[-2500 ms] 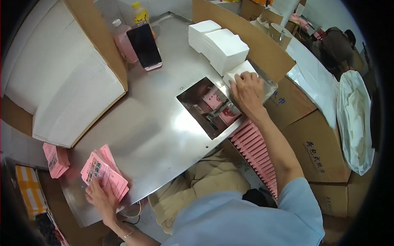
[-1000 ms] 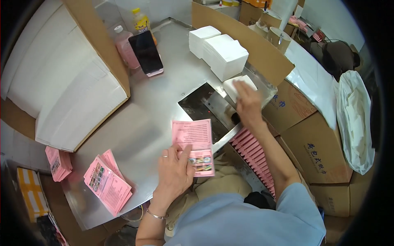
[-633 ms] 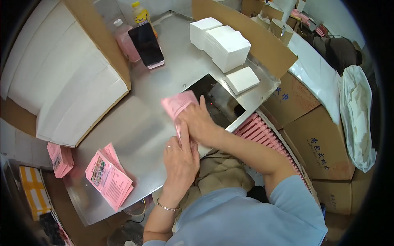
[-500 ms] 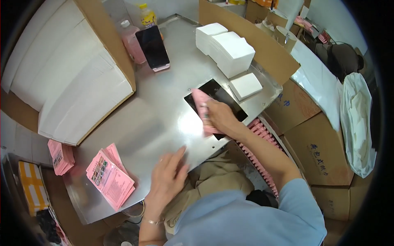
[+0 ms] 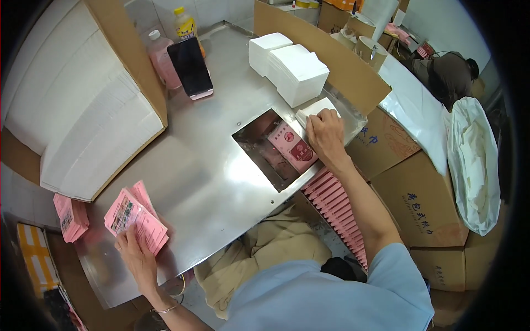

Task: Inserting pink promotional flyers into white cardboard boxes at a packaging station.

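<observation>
My left hand (image 5: 137, 256) rests with fingers stretched out on a fanned pile of pink printed sleeves (image 5: 132, 215) at the table's left. At the right, my right hand (image 5: 327, 135) has its fingers closed over a short stack of white paper napkins (image 5: 312, 110); fingertips and part of the stack are hidden. Beside that hand, a pink printed packet (image 5: 292, 144) lies in the rectangular opening (image 5: 258, 135) of the metal table (image 5: 187, 160). A taller stack of white napkins (image 5: 295, 71) stands behind.
A large carton of white paper (image 5: 105, 94) fills the left. A phone (image 5: 190, 69) leans before two bottles (image 5: 165, 58). More pink sleeves (image 5: 72, 218) sit at the left edge. A row of pink packets (image 5: 337, 209) runs below the right edge, near brown cartons (image 5: 419, 204).
The pink packet has left my right hand and lies in the uncovered opening. That hand has moved onto the white napkins. My left hand has moved left onto the pink sleeves.
</observation>
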A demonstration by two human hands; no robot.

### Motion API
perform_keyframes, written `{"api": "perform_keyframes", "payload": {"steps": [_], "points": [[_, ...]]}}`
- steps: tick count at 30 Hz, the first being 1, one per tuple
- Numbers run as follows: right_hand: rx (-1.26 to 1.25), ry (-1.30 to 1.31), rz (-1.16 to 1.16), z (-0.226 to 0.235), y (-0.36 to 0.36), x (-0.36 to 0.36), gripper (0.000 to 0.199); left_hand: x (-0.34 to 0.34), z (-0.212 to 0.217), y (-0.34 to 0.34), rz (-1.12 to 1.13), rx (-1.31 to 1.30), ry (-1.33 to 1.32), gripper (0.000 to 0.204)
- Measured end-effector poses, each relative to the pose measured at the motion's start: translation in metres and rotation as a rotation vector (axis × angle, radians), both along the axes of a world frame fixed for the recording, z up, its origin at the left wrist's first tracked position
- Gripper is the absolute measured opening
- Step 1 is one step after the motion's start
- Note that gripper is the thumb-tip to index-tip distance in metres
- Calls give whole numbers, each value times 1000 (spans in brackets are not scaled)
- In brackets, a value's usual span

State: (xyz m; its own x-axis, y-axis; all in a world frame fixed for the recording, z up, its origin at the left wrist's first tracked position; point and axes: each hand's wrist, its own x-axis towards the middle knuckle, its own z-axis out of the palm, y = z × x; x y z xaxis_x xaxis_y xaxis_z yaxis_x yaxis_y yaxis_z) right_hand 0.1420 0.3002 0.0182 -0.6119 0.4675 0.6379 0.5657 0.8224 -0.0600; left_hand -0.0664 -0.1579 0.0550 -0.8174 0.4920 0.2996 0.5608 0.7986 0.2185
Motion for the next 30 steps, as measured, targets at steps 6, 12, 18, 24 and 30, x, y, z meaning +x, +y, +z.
{"api": "perform_keyframes", "payload": {"steps": [6, 12, 18, 24, 30], "points": [[-50, 150, 80, -6, 13, 10, 32, -4, -3, 28, -171, 175, -111, 18], [-74, 158, 578, 19, -81, -15, 38, 84, -29, 162, -899, 310, -160, 32], [-73, -39, 796, 2, -164, -23, 31, 75, -22, 146, -538, 58, -100, 84], [-182, -95, 788, 14, -173, -54, 33, 79, -19, 155, -419, 108, 96, 71], [-36, 24, -6, 28, -46, -4, 43, 94, 2, 151, -382, -73, -126, 62]]}}
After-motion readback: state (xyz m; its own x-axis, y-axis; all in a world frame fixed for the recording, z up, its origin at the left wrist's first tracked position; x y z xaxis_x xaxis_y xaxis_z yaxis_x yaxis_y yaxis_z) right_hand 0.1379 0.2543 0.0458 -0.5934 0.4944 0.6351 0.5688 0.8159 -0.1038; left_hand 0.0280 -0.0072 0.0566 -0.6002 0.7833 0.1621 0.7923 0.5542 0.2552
